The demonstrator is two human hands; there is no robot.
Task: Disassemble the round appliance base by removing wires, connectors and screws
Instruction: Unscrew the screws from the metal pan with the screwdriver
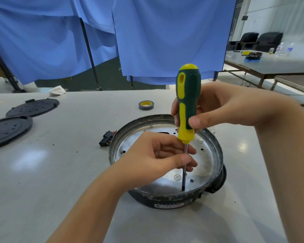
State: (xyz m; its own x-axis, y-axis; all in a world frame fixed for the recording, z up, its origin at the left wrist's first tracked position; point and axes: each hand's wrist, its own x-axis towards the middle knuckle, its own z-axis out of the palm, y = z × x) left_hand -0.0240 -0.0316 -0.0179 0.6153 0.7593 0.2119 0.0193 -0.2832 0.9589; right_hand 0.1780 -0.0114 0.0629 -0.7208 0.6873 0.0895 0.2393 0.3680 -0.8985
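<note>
Driving out a base screw

Gripping the screwdriver (188, 106) handle, the right hand (223, 106) turns; the left hand (158, 153) pinches the shaft, steadying it. Keep it upright, pressing down. The base (165, 199) sits lower centre on the table (60, 172).

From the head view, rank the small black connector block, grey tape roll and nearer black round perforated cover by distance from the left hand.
1. Small black connector block, just left of the left hand.
2. Grey tape roll, behind it.
3. Nearer black round perforated cover, far left.
</note>
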